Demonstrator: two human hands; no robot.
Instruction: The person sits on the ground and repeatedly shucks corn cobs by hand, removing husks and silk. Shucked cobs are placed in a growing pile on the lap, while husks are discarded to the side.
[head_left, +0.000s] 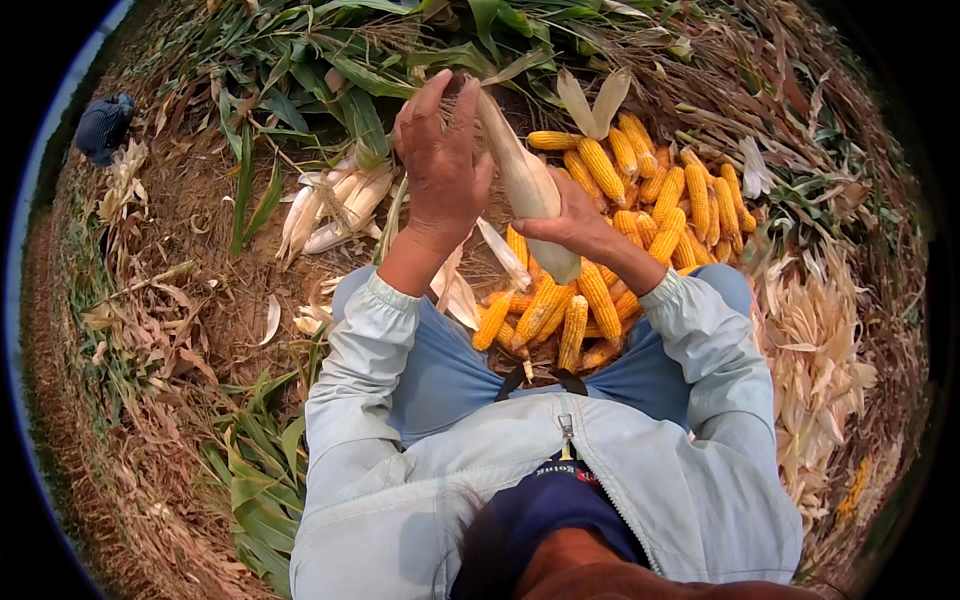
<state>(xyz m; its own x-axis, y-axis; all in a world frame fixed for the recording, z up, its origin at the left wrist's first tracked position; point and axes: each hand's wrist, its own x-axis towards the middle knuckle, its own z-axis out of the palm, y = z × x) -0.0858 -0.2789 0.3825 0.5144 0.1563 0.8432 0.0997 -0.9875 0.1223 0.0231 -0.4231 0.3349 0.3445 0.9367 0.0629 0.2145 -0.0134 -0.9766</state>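
An ear of corn in its pale husk is held up in front of my knees, its tip pointing to the upper left. My right hand grips it around the lower part. Beside the husk's tip, my left hand is raised with its fingers spread and slightly curled; whether it touches the husk cannot be told. Husked yellow corn ears lie heaped between my legs and beyond them to the right. Several ears still in pale husks rest on the soil to the left.
Green corn leaves and stalks cover the ground ahead. Dry stalks lie at the upper right. A pile of stripped husks is beside my right leg. Green leaves lie at my left side. A dark blue striped object is at the far left.
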